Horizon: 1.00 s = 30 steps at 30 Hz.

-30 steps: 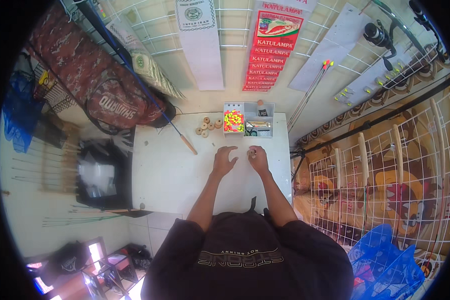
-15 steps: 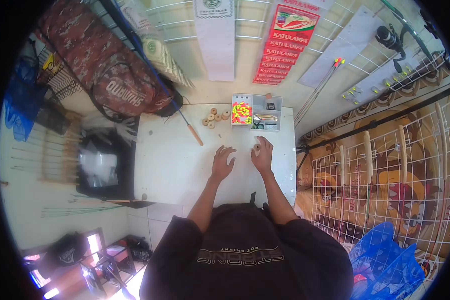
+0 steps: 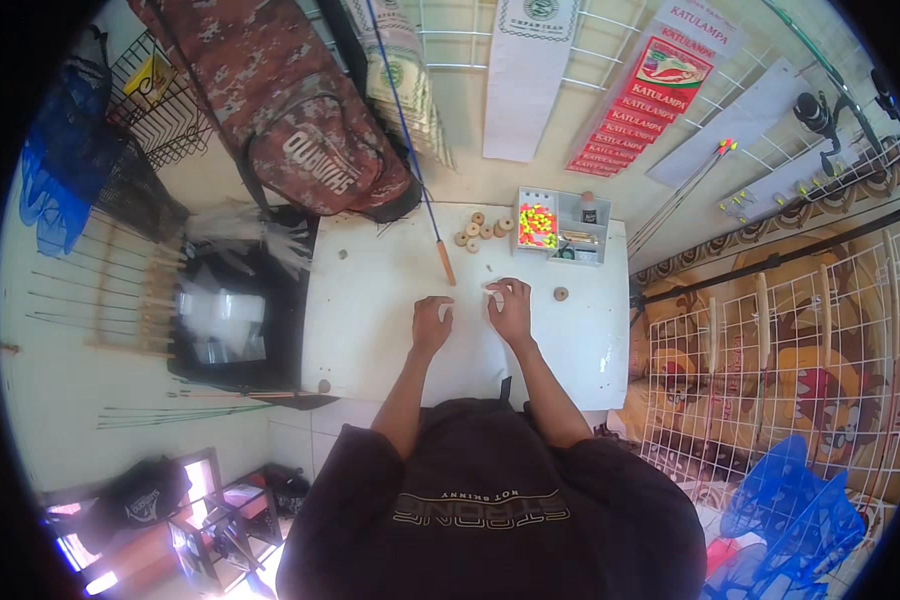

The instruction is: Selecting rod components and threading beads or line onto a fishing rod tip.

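- Table (image 3: 370, 320): white top, seen from above; the person sits at its near edge, both forearms reaching onto it.
- Left hand (image 3: 431, 324): resting on the table near its middle, fingers curled over a small white piece (image 3: 444, 313) at the fingertips. Whether it grips the piece or only touches it cannot be told.
- Right hand (image 3: 511, 308): just beside the left one, fingers bent, pinching a small white bit (image 3: 494, 296) at thumb and forefinger. The bit is too small to make out further.
- Cork disc (image 3: 560, 294): lying alone on the table, right of the right hand, apart from it.
- Cork discs, cluster (image 3: 478, 231): several round pieces at the far edge, left of the tray.
- Tray (image 3: 562, 226): pale compartment box at the far edge; one compartment holds yellow-and-pink floats (image 3: 537, 225), another a small dark-capped bottle (image 3: 589, 209).
- Rod (image 3: 410, 150): thin blue shaft with a cork handle (image 3: 446, 262) lying on the table, left of the discs.
- Camouflage bag (image 3: 280, 110): leaning at the wall beyond the table's left corner.
- Change against half a second ago: both hands lie in much the same spot and the same closeness; the view has tipped, so table and tray sit lower and more central. Discs, tray and rod unmoved.
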Each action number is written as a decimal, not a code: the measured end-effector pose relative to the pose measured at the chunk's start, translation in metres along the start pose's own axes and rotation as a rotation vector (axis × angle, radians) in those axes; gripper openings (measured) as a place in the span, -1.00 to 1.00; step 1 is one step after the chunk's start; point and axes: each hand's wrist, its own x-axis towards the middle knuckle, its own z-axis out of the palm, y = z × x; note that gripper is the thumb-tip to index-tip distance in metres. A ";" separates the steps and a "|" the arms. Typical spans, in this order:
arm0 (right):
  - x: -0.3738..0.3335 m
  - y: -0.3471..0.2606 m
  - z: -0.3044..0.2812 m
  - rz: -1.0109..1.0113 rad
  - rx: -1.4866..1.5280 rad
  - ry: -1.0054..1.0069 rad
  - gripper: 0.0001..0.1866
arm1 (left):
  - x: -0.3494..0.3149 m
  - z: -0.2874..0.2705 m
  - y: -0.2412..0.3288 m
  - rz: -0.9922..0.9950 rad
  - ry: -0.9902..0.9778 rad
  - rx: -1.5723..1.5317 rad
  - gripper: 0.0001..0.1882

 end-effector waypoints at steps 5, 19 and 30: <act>-0.005 -0.010 0.028 0.030 -0.115 -0.036 -0.65 | 0.008 -0.012 -0.024 0.052 -0.054 0.066 -0.71; -0.015 -0.012 0.072 0.042 -0.467 -0.191 -0.48 | 0.022 -0.006 -0.029 0.319 -0.269 0.428 -0.45; -0.017 -0.021 0.073 0.026 -0.489 -0.253 -0.52 | 0.029 -0.009 -0.039 0.310 -0.191 0.421 -0.63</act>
